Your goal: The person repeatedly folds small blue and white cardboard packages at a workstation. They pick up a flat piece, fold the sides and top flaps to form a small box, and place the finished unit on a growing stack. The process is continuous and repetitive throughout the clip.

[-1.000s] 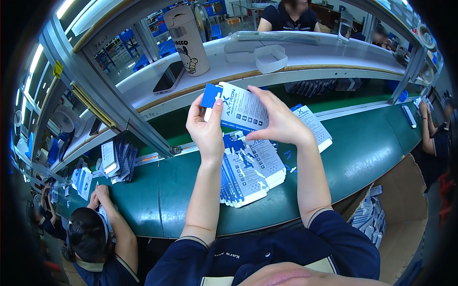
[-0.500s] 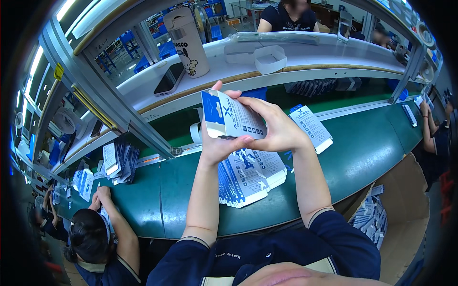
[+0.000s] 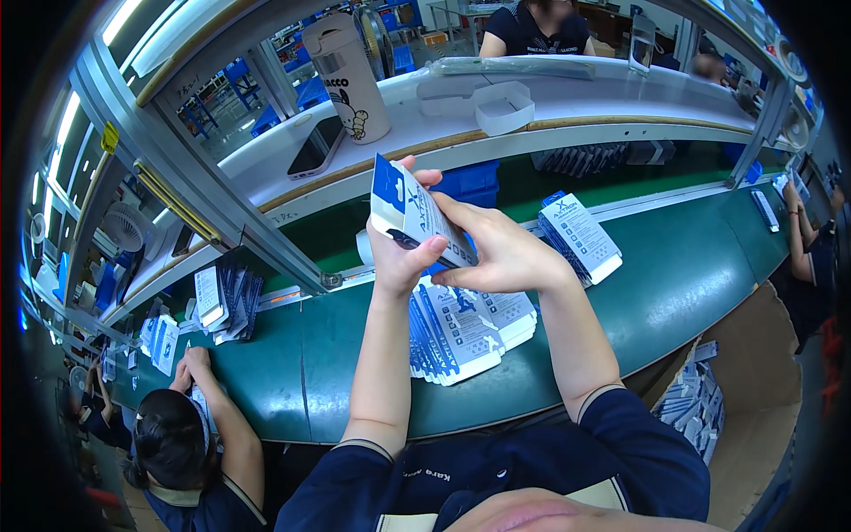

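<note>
Above the green work surface, a blue and white carton (image 3: 429, 217) with a hang tab is held tilted between both hands. My left hand (image 3: 390, 250) wraps its left side, thumb along the lower edge and fingertips showing behind the top. On the right side, my right hand (image 3: 507, 246) grips the carton with its fingers over the face and the thumb below. Beneath my hands lies a fanned stack of flat blue and white cartons (image 3: 470, 332). Another stack of such cartons (image 3: 581, 238) rests beyond my right wrist.
A white shelf (image 3: 567, 106) ahead carries a tumbler (image 3: 359, 97), a phone (image 3: 316, 146) and a small open white tray (image 3: 503, 110). At the right stands a large cardboard box (image 3: 758, 381) holding many cartons. A co-worker (image 3: 177, 439) sits at the left beside more carton piles (image 3: 229, 301).
The carton has turned, so its printed face shows more narrowly. My right hand has shifted slightly lower and changed its hold, with the thumb lower down.
</note>
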Demonstrator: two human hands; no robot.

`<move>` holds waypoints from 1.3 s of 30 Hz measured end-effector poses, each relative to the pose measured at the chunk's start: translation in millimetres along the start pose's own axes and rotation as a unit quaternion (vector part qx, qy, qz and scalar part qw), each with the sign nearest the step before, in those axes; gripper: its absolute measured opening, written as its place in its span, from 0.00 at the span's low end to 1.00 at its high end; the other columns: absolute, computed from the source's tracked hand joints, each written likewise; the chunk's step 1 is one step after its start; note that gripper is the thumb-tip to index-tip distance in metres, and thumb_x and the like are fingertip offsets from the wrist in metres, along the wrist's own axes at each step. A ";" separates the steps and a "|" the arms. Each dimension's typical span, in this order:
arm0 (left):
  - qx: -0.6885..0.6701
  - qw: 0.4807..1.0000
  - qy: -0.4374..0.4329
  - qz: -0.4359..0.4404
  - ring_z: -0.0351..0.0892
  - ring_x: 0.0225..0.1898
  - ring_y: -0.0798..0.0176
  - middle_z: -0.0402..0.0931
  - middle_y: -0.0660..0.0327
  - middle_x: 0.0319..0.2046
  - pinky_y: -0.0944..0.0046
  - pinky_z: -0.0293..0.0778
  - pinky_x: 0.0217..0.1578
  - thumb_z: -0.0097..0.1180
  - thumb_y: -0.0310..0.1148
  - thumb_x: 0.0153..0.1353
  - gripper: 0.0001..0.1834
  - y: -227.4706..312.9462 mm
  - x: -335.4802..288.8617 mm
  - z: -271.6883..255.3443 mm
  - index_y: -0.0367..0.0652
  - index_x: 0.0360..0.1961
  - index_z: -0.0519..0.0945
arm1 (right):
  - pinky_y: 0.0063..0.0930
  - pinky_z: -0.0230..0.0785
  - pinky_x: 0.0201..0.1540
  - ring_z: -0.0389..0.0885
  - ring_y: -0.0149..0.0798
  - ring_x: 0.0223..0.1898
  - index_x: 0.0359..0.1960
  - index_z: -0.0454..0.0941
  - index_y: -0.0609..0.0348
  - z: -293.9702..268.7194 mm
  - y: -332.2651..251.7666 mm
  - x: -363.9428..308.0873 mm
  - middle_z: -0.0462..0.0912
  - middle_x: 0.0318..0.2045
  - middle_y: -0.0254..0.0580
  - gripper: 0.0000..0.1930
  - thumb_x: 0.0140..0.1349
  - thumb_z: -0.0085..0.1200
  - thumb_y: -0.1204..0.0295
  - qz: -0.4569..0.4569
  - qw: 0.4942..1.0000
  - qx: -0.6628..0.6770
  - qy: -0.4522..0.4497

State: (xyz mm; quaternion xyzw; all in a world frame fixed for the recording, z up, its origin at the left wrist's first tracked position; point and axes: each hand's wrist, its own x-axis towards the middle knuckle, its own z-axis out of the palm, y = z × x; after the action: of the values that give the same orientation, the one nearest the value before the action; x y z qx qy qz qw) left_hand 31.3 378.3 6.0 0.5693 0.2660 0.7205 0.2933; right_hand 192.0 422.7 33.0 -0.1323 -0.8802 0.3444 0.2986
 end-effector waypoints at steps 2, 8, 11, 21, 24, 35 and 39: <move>-0.031 1.000 -0.001 -0.005 0.67 0.61 0.53 0.68 0.48 0.58 0.52 0.64 0.62 0.73 0.42 0.39 0.56 -1.0 0.2 1.1 0.38 0.68 0.56 | 0.39 0.68 0.57 0.74 0.56 0.55 0.63 0.59 0.70 3.2 4.1 -2.6 0.72 0.54 0.62 0.48 0.41 0.71 0.62 -0.024 0.998 -0.047 0.046; -0.056 0.998 -0.019 -0.035 0.61 0.66 0.51 0.63 0.48 0.63 0.51 0.57 0.67 0.67 0.39 0.43 0.55 11.2 0.3 16.5 0.40 0.70 0.51 | 0.41 0.62 0.62 0.69 0.54 0.60 0.63 0.59 0.68 6.3 -0.7 -0.2 0.70 0.57 0.57 0.50 0.38 0.74 0.63 -0.054 0.988 -0.028 0.144; 0.047 0.999 -0.005 0.000 0.68 0.61 0.57 0.64 0.50 0.62 0.56 0.67 0.60 0.68 0.27 0.47 0.50 9.2 -2.5 7.4 0.40 0.70 0.52 | 0.42 0.62 0.61 0.70 0.54 0.58 0.61 0.61 0.65 -0.7 5.7 -0.3 0.71 0.55 0.55 0.46 0.37 0.72 0.67 -0.065 0.967 -0.134 0.204; 0.143 0.979 0.146 0.012 0.75 0.41 0.71 0.78 0.61 0.38 0.72 0.70 0.43 0.58 0.26 0.63 0.11 18.8 1.8 6.8 0.35 0.46 0.76 | 0.52 0.49 0.68 0.66 0.49 0.60 0.58 0.65 0.55 -7.9 16.2 2.5 0.70 0.55 0.43 0.34 0.44 0.57 0.83 -0.049 0.860 -0.423 0.282; 0.118 0.982 0.147 -0.031 0.76 0.39 0.72 0.78 0.63 0.36 0.72 0.71 0.43 0.60 0.24 0.61 0.09 21.5 1.6 -4.0 0.34 0.42 0.79 | 0.53 0.45 0.70 0.64 0.48 0.62 0.59 0.65 0.53 -8.5 17.9 1.0 0.70 0.56 0.41 0.33 0.48 0.54 0.85 -0.034 0.864 -0.427 0.264; 0.192 0.970 0.090 -0.119 0.76 0.37 0.74 0.79 0.61 0.34 0.74 0.73 0.41 0.57 0.18 0.57 0.10 18.1 1.5 -0.2 0.33 0.41 0.78 | 0.57 0.37 0.71 0.59 0.47 0.67 0.60 0.66 0.46 -11.7 23.4 -2.0 0.69 0.57 0.39 0.32 0.51 0.54 0.85 -0.005 0.862 -0.452 0.229; 0.229 0.964 0.105 -0.086 0.78 0.36 0.72 0.79 0.61 0.33 0.73 0.77 0.38 0.57 0.19 0.56 0.09 6.1 2.5 -4.2 0.31 0.39 0.78 | 0.57 0.37 0.71 0.59 0.46 0.67 0.60 0.66 0.46 -11.4 23.6 -2.6 0.69 0.58 0.39 0.33 0.50 0.55 0.85 -0.001 0.864 -0.452 0.223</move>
State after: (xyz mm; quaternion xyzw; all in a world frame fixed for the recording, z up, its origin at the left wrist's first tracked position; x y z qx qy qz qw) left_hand 26.1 375.7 11.2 0.5177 0.5011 0.6680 0.1863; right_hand 201.7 444.8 22.3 -0.3249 -0.8497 -0.1300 0.3944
